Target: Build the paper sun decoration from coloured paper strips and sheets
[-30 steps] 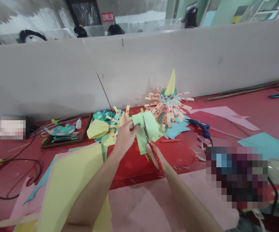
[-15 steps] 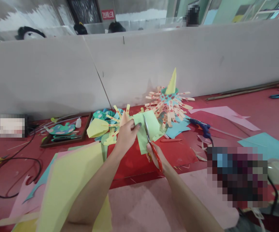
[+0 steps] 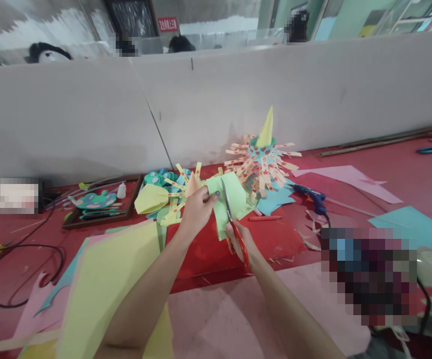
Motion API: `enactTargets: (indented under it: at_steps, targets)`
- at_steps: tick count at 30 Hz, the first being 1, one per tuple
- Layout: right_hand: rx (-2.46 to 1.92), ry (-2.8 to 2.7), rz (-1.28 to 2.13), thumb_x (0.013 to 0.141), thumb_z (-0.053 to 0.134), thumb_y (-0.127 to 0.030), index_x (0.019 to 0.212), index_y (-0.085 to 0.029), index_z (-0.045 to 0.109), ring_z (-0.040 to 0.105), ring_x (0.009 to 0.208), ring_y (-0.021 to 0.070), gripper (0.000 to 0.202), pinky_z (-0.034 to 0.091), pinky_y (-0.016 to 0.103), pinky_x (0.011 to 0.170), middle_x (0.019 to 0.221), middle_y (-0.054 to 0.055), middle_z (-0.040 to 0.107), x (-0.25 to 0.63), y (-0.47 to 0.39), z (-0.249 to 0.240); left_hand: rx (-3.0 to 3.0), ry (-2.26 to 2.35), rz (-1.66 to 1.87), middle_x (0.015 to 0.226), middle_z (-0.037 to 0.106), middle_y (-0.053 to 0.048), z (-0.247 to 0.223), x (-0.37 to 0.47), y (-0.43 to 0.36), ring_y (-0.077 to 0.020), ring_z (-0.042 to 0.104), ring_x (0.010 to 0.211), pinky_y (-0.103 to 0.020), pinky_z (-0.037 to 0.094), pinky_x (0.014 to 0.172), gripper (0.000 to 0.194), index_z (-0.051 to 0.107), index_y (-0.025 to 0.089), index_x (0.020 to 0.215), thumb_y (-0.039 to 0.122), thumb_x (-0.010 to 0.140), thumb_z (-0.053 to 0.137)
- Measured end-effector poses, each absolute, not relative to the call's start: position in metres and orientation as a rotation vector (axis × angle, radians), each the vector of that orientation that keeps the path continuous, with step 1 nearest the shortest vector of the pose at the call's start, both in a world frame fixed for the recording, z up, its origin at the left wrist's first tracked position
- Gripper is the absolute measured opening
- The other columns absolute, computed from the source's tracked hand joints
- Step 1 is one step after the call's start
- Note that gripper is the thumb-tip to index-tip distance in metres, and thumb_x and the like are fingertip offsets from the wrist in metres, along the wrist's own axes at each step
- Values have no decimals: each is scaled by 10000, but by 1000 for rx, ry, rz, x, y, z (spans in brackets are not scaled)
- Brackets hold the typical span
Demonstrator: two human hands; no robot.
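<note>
Step in hand, judged from the pose: trimming the green paper [image 3: 236, 193] with the scissors [image 3: 227, 199]. Left hand [image 3: 198, 208]: thumb and fingers pinch the paper at its left edge. Right hand [image 3: 243, 240]: closed round the red handles, blades pointing up and away from the body. Blades lie across the face of the paper and look nearly together; cannot tell whether any paper sits between them.

Next move, my judgement: calls for a steady left pinch, thumb clear of the cutting line, and the blades guided along the intended edge. Risk: thin paper may flex if the grip slackens.

Paper: pale green, matt, a small piece. Right side looks rounded; lower part runs down as a narrower strip close to the right hand. Any drawn guide line is too small to tell.

Position: held above the far part of the red board [image 3: 279, 239] on the worktop [image 3: 399, 169], in front of the spiky paper model [image 3: 264, 159]. A red pen [image 3: 265, 218] lies just to its right.
</note>
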State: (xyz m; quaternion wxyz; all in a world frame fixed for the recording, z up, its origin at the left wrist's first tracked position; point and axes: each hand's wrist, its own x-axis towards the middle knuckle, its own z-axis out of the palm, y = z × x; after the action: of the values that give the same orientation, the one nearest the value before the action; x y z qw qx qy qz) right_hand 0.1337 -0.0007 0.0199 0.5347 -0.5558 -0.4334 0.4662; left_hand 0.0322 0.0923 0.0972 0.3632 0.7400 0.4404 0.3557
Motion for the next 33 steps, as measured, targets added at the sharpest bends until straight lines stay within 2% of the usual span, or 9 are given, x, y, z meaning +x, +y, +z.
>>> enactTargets:
  at_steps: [8, 14, 33]
  targets:
    - [-1364, -1035, 1086, 735, 465, -658, 690, -212, 390, 336, 337, 61, 454, 261, 193, 346, 415, -87, 353, 133, 0, 14, 1811, 1083, 897, 495, 496, 43, 93, 32, 95, -138, 516, 536, -231, 383, 544, 157, 520, 187, 649, 309, 746, 539]
    - [-1399, -1056, 1063, 741, 477, -635, 681, -208, 398, 328, 360, 58, 439, 254, 188, 354, 427, -87, 344, 135, 1, 11, 1800, 1065, 894, 530, 542, 33, 92, 32, 97, -140, 536, 534, -232, 398, 525, 148, 539, 188, 673, 317, 746, 551]
    - [-1425, -1008, 1026, 721, 498, -624, 654, -206, 423, 300, 362, 63, 430, 227, 197, 350, 417, -84, 321, 134, -2, 21, 1795, 1094, 861, 500, 490, 37, 95, 31, 97, -137, 506, 519, -232, 358, 491, 179, 522, 185, 654, 342, 735, 553]
